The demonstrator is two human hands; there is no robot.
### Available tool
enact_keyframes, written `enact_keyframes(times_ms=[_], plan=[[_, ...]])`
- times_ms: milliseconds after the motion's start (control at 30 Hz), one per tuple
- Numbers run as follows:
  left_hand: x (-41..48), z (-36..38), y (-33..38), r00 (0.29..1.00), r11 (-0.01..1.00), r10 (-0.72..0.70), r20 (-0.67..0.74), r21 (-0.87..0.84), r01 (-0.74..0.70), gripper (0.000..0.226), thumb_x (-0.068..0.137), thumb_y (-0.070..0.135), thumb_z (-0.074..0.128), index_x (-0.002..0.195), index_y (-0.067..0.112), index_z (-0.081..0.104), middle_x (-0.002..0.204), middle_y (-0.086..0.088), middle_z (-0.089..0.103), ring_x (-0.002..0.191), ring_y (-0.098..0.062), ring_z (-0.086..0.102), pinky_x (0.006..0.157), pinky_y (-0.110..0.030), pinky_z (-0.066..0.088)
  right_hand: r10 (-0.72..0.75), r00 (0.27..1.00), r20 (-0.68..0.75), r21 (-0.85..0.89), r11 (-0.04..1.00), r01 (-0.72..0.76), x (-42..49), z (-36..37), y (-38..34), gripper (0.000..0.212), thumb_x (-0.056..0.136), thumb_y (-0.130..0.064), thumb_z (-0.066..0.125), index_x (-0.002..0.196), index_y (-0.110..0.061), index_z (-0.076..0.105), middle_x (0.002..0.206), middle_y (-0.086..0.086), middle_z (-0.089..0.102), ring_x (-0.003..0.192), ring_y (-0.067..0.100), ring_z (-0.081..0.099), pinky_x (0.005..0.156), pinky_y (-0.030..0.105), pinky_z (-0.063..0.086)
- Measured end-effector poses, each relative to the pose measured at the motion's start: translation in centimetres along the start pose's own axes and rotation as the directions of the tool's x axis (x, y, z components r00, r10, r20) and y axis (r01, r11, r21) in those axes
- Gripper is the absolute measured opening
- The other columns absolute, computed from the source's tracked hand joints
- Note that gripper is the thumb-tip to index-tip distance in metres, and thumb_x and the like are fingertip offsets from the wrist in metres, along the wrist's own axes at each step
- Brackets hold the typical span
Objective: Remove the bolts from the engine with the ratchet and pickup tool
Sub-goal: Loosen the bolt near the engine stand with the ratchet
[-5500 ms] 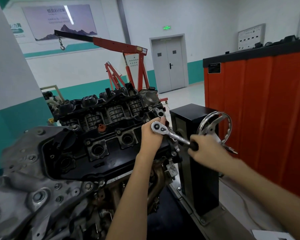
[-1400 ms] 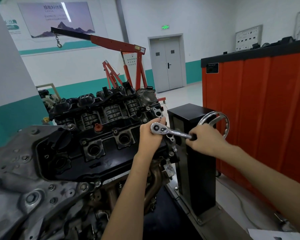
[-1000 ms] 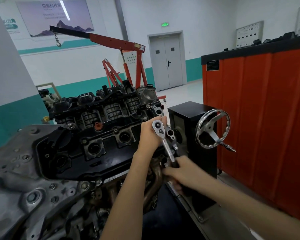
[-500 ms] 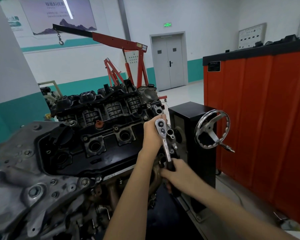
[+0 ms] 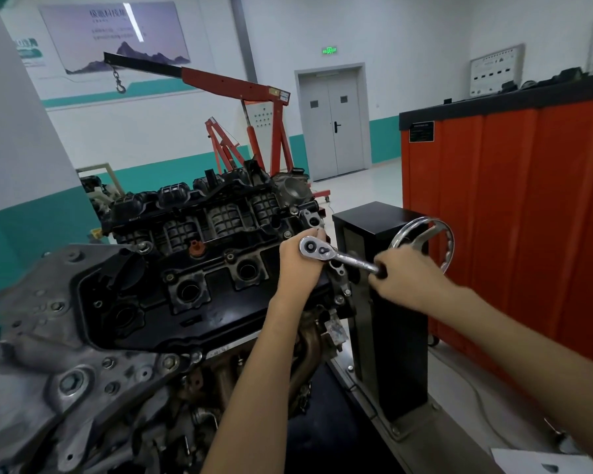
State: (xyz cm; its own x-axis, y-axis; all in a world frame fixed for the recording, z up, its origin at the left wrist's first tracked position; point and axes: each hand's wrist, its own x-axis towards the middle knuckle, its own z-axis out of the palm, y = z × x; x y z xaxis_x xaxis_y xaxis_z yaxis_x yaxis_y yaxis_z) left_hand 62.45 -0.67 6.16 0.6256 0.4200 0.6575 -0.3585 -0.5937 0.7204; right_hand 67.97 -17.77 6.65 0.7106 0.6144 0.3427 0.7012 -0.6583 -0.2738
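Sitting at the right end of the engine's (image 5: pixel 202 268) black top cover, the ratchet (image 5: pixel 336 254) has its head cupped by the left hand (image 5: pixel 297 260), fingers curled around it. The right hand (image 5: pixel 404 275) grips the handle, which points right. Just behind that hand a chrome handwheel (image 5: pixel 440 234) crowds in, mounted on a black stand column (image 5: pixel 391 319). An orange cabinet (image 5: pixel 528 217) stands to the right, and a red engine hoist (image 5: pixel 247 94) rises beyond the engine.
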Motion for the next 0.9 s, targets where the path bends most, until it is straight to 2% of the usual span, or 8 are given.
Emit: enact_keyframes(times_ms=[67, 133, 233, 433, 533, 600, 733, 900], plan=[[-0.2, 0.6, -0.1, 0.999, 0.998, 0.006, -0.045, -0.059, -0.009, 0.055, 0.092, -0.006, 0.052, 0.052, 0.023, 0.027, 0.043, 0.013, 0.029, 0.046, -0.002, 0.025, 0.047, -0.014, 0.021, 0.047, 0.989, 0.138, 0.333, 0.938, -0.091, -2.2, 2.9, -1.6, 0.022, 0.088, -0.022, 0.059, 0.068, -0.022, 0.051, 0.063, 0.000, 0.055, 0.048, 0.010, 0.056, 0.045, 0.022, 0.042], [-0.3, 1.3, 0.1, 0.998, 0.998, 0.024, -0.060, -0.063, -0.028, 0.056, 0.094, -0.003, 0.053, 0.054, 0.024, 0.026, 0.045, 0.013, 0.028, 0.046, -0.002, 0.023, 0.048, -0.014, 0.020, -0.003, 0.963, 0.269, 0.640, 0.748, -0.176, -4.2, 5.4, -3.6, 0.025, 0.089, -0.013, 0.059, 0.066, -0.017, 0.049, 0.054, 0.002, 0.054, 0.037, 0.012, 0.052, 0.040, 0.025, 0.043], [-0.2, 1.3, 0.0, 0.999, 0.997, 0.008, -0.051, -0.080, -0.012, 0.062, 0.093, -0.005, 0.054, 0.049, 0.031, 0.029, 0.044, 0.014, 0.028, 0.047, -0.001, 0.023, 0.048, -0.014, 0.020, -0.136, 0.932, 0.336, 0.836, 0.499, -0.228, -5.2, 6.8, -5.5, 0.022, 0.087, -0.007, 0.055, 0.066, -0.012, 0.049, 0.047, 0.004, 0.051, 0.039, 0.020, 0.050, 0.043, 0.030, 0.044], [0.4, -0.8, -0.4, 0.990, 0.997, -0.025, 0.141, 0.073, 0.015, 0.056, 0.093, 0.008, 0.061, 0.051, 0.022, 0.027, 0.043, 0.012, 0.030, 0.048, -0.005, 0.024, 0.051, -0.019, 0.024, 0.002, 0.980, 0.199, 0.313, 0.948, -0.065, -1.6, 2.5, -0.5, 0.019, 0.089, -0.024, 0.058, 0.072, -0.019, 0.053, 0.065, 0.001, 0.056, 0.050, 0.013, 0.056, 0.046, 0.026, 0.047], [0.7, -1.0, 0.0, 0.978, 0.989, -0.014, 0.207, 0.149, -0.017, 0.055, 0.092, 0.007, 0.062, 0.050, 0.019, 0.029, 0.043, 0.010, 0.030, 0.048, -0.006, 0.025, 0.052, -0.020, 0.024, -0.093, 0.996, 0.014, -0.078, 0.993, 0.094, 1.0, -0.9, 1.2, 0.015, 0.088, -0.032, 0.056, 0.081, -0.019, 0.057, 0.064, -0.007, 0.047, 0.060, 0.014, 0.052, 0.055, 0.024, 0.039], [0.6, -0.7, 0.1, 0.989, 0.993, -0.026, 0.145, 0.115, 0.010, 0.054, 0.094, 0.009, 0.060, 0.050, 0.019, 0.029, 0.043, 0.010, 0.030, 0.046, -0.006, 0.026, 0.050, -0.017, 0.023, -0.112, 0.994, -0.012, -0.144, 0.984, 0.109, 1.5, -1.2, 1.3, 0.015, 0.087, -0.032, 0.056, 0.082, -0.018, 0.057, 0.066, -0.005, 0.046, 0.067, 0.019, 0.057, 0.059, 0.027, 0.040], [0.2, 0.1, -0.2, 1.000, 0.999, -0.025, 0.005, 0.032, 0.025, 0.056, 0.097, 0.009, 0.056, 0.051, 0.020, 0.026, 0.041, 0.010, 0.030, 0.044, -0.005, 0.027, 0.048, -0.015, 0.023, 0.037, 0.988, 0.148, 0.365, 0.927, -0.090, -2.1, 3.2, -1.3, 0.015, 0.088, -0.020, 0.060, 0.074, -0.018, 0.055, 0.067, 0.001, 0.056, 0.051, 0.010, 0.056, 0.047, 0.023, 0.046], [0.0, 1.1, -0.1, 0.999, 0.999, 0.029, 0.013, 0.018, -0.029, 0.056, 0.097, 0.006, 0.056, 0.053, 0.023, 0.025, 0.044, 0.013, 0.026, 0.046, -0.003, 0.024, 0.050, -0.014, 0.022, -0.044, 0.950, 0.310, 0.846, 0.469, -0.254, -5.4, 6.7, -6.3, 0.025, 0.086, -0.002, 0.049, 0.062, -0.007, 0.046, 0.046, 0.009, 0.046, 0.035, 0.021, 0.044, 0.038, 0.028, 0.039]])
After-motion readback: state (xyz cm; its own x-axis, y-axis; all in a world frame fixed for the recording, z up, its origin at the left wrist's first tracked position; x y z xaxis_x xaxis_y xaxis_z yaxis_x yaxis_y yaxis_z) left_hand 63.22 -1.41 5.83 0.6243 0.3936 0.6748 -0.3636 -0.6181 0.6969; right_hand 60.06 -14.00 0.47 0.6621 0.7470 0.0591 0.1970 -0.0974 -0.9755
